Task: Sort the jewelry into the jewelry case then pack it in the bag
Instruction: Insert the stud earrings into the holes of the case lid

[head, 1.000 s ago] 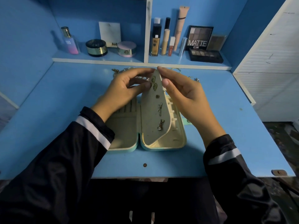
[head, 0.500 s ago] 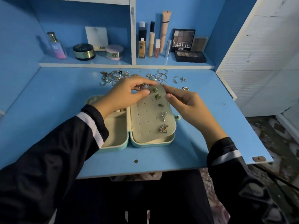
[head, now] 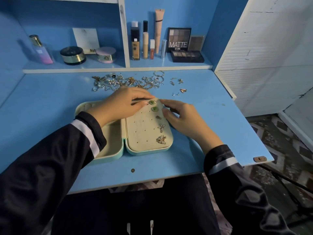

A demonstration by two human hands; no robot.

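Blue worktop [head: 50, 102], shelf [head: 76, 70] along its far edge. Jewelry case [head: 108, 156]: 1, open, near the middle of the front edge. Its earring panel [head: 140, 128] lies flat over the right half.

Step in hand, by my reading: sorting, earring stage.

My left hand [head: 122, 106] rests on the panel's far edge, thumb touching the farther of 2 green studs [head: 152, 102]. Whether those fingers [head: 144, 96] pinch or only press, I cannot tell. My right hand [head: 183, 117] sits at the panel's right edge, fingers loosely bent, tips on the rim, gripping nothing.

On the panel: 5 pieces, namely the 2 green studs, 1 dark stud [head: 158, 117] and 2 winged pieces [head: 161, 139].

Loose jewelry heap [head: 128, 82] at the far edge: tangled, uncountable. Stray earrings [head: 183, 90] toward the far right corner: about 5. Bag: 0 in view.

Next move, I judge: pinch one stray finely and seat its post in a free hole.
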